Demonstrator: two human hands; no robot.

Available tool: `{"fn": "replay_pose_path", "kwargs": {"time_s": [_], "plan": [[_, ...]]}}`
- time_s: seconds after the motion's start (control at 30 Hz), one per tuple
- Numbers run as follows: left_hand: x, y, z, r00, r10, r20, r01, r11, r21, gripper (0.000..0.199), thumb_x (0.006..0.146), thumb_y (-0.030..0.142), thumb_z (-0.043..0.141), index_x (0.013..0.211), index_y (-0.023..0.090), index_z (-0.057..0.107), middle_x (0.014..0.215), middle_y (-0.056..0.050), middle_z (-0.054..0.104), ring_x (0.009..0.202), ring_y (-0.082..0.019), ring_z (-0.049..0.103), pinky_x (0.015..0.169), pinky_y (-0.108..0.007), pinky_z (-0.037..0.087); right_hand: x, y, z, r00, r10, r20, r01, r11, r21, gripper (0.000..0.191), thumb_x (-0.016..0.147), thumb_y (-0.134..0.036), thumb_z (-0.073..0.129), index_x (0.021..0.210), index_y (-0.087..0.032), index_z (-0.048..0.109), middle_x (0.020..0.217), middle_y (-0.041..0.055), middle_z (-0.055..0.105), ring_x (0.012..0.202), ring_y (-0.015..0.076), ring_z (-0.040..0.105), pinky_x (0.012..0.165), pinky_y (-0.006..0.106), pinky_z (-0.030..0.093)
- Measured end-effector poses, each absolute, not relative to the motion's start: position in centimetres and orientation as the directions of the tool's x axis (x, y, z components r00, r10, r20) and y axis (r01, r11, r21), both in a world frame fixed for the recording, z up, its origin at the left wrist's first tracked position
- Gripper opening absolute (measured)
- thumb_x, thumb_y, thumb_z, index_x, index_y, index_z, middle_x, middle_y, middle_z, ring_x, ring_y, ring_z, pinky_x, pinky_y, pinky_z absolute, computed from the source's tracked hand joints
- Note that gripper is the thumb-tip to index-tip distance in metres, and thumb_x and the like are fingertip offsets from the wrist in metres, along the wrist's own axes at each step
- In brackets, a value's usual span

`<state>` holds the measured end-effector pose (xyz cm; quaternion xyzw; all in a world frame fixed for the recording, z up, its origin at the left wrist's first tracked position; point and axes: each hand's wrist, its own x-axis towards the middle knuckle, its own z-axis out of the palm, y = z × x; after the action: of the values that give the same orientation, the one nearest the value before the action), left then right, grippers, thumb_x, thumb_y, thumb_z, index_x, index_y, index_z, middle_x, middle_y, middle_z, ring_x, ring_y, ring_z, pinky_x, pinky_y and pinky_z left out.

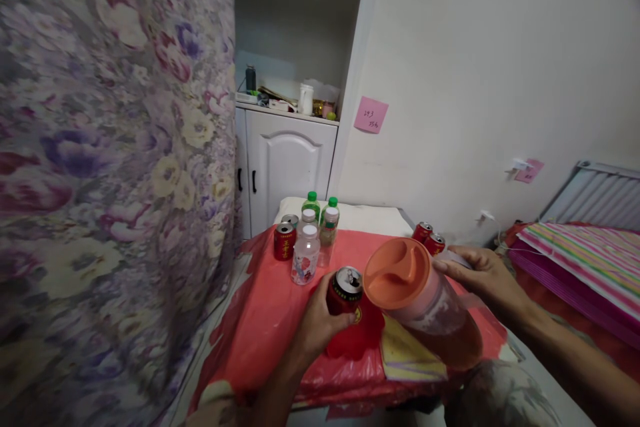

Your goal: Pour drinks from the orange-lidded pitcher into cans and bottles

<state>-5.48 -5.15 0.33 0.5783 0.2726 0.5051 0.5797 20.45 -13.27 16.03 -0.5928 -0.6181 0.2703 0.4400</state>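
My left hand [316,323] is wrapped round an opened red drink can [340,301], which stands upright over a red scalloped piece [369,333]. My right hand [483,272] grips the handle of a clear pitcher [440,310] with an orange lid [395,273]. The pitcher is tilted, its lid toward the can and close to its top. Brownish liquid shows in the lower end of the pitcher. I cannot make out any stream between pitcher and can. A folded yellow cloth [413,355] lies under the pitcher.
On the red-covered table [260,340], a clear bottle [305,257] with a white cap stands among several bottles. Red cans [285,242] are beside them. Two more red cans [423,231] stand at the right. A floral curtain [120,180] hangs left; a bed [595,267] is right.
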Motion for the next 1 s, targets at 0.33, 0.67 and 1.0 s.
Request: {"fn": "replay_pose_path", "kwargs": {"time_s": [0.33, 0.67, 1.0], "plan": [[-5.48, -5.25, 0.67, 0.336, 0.907, 0.254, -0.266, -0.168, 0.949, 0.074, 0.056, 0.019, 0.087, 0.125, 0.018, 0.060, 0.124, -0.011, 0.071, 0.119, -0.034, 0.062, 0.104, -0.043, 0.046, 20.36, -13.16, 16.01, 0.077, 0.964, 0.254, 0.521, 0.178, -0.835, 0.053, 0.073, -0.067, 0.073, 0.056, -0.020, 0.055, 0.054, -0.0042, 0.037, 0.054, 0.0128, 0.034, 0.051, 0.027, 0.029], [-5.43, -5.04, 0.24, 0.335, 0.901, 0.277, -0.285, -0.183, 0.941, 0.075, 0.056, 0.021, 0.088, 0.126, 0.018, 0.059, 0.125, -0.012, 0.071, 0.120, -0.035, 0.062, 0.106, -0.045, 0.046, 20.25, -13.16, 16.04, 0.092, 0.970, 0.227, 0.484, 0.156, -0.861, 0.051, 0.071, -0.066, 0.076, 0.058, -0.019, 0.061, 0.053, -0.0030, 0.046, 0.053, 0.0134, 0.040, 0.052, 0.027, 0.033], [-5.53, -5.23, 0.41, 0.339, 0.908, 0.246, -0.253, -0.163, 0.954, 0.072, 0.056, 0.020, 0.086, 0.124, 0.016, 0.059, 0.123, -0.014, 0.071, 0.120, -0.037, 0.062, 0.105, -0.047, 0.045, 20.25, -13.20, 16.10, 0.116, 0.973, 0.198, 0.448, 0.127, -0.885, 0.047, 0.068, -0.062, 0.080, 0.058, -0.019, 0.063, 0.056, -0.0021, 0.049, 0.055, 0.0137, 0.044, 0.054, 0.026, 0.036]]}}
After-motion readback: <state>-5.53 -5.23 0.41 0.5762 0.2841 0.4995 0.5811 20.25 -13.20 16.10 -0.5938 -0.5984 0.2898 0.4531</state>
